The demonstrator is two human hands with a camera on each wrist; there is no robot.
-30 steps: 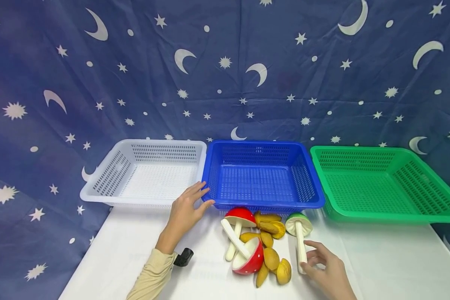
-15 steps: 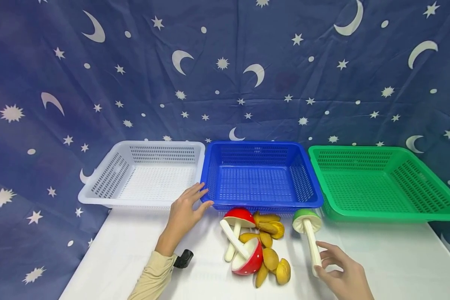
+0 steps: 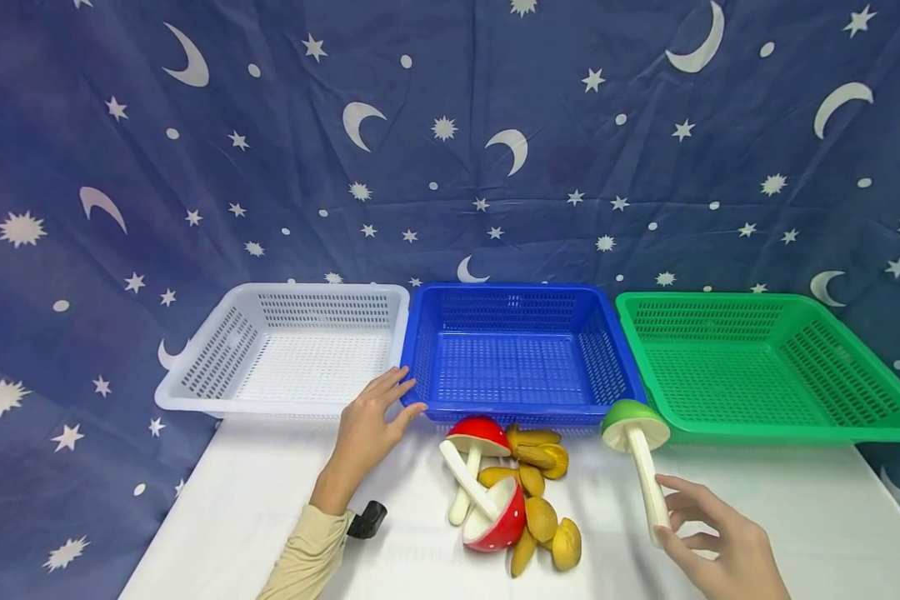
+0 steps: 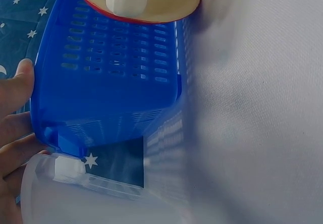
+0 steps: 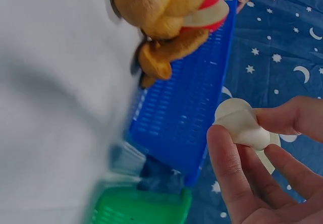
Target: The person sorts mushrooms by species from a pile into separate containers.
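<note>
White tabletop [image 3: 757,525] up front, starry blue cloth [image 3: 450,150] behind it, so that's your setup.

Nearest to you, your right hand [image 3: 720,546] is pinching the pale stem of the green-capped mushroom [image 3: 640,454] between thumb and fingertips. The wrist view shows the stem end sitting right in that pinch. A second ago that mushroom was lying flat on the table next to the pile, with your fingers only on the stem. Half a second ago it was tipping up, and now it's off the surface and has swung right, cap leaning toward the front rim of the green basket [image 3: 765,367]. It's not inside, just near the corner where the green and blue baskets meet. My guess is it's headed for the green one, colour to colour, but that's only a read.

A bit further out, the pile hasn't budged: two red mushrooms [image 3: 487,492] and the brown pieces [image 3: 543,517] lie where they were.

Your left hand [image 3: 371,425] hasn't moved either. It's relaxed, fingers straight, resting on the near corner where the white basket [image 3: 292,350] meets the blue basket [image 3: 521,350], gripping nothing. All three baskets sit in a row at the back.
</note>
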